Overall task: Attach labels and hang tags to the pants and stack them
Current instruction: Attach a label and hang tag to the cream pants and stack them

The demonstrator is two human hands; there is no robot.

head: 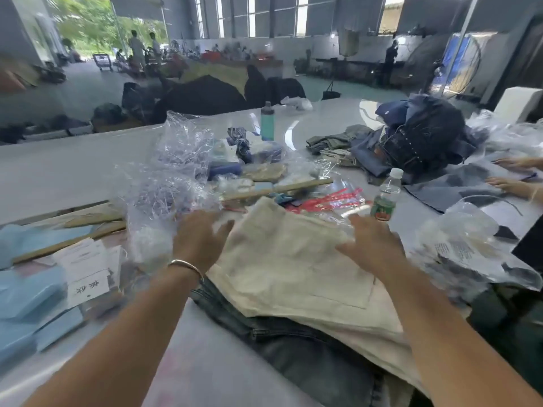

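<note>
Left hand flat and open on cream pants. Right hand open too, touching their far edge. Dark jeans underneath.

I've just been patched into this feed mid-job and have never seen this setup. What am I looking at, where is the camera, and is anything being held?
There is no machine here: a person works with two bare hands. The single picture comes from a wide-angle camera on their head, looking forward and down, so the forearms reach in from the bottom.

The left hand, with a bracelet at the wrist, and the right hand both lie flat with fingers spread on cream pants. Neither has a grip on anything. The cream pants rest on dark jeans.

Around them on the grey table: crumpled clear plastic bags, a water bottle, red strips, white paper tags and a pile of dark clothes. Another person's hands show at the right edge.
</note>
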